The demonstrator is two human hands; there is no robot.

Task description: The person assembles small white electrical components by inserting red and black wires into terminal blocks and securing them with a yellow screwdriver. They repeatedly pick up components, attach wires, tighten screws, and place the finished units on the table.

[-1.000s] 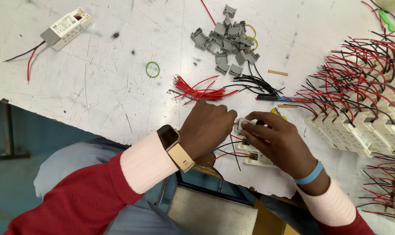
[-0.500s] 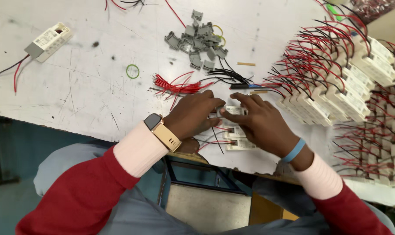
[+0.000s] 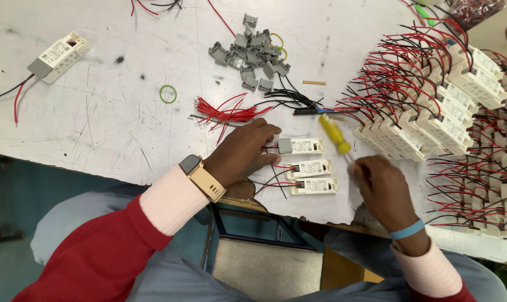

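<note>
Three small white rectangular modules lie in a column near the table's front edge: a top module (image 3: 305,146), a middle module (image 3: 315,168) and a bottom module (image 3: 314,185), each with red and black wires. My left hand (image 3: 241,155) rests flat beside them, fingertips touching the top module's grey end. My right hand (image 3: 378,186) is to the right, closed around the shaft of a yellow-handled screwdriver (image 3: 334,133) that points up and left. A watch sits on my left wrist, a blue band on my right.
A bundle of red wires (image 3: 226,113) and black wires (image 3: 290,99) lie ahead. A pile of grey plastic clips (image 3: 251,53) sits further back, a green ring (image 3: 167,94) to its left. Rows of wired white modules (image 3: 432,106) fill the right side. Another module (image 3: 59,56) lies far left.
My right hand has drawn back to the right off the modules and now holds the yellow screwdriver. My left hand stays on the modules. The view has shifted slightly.
</note>
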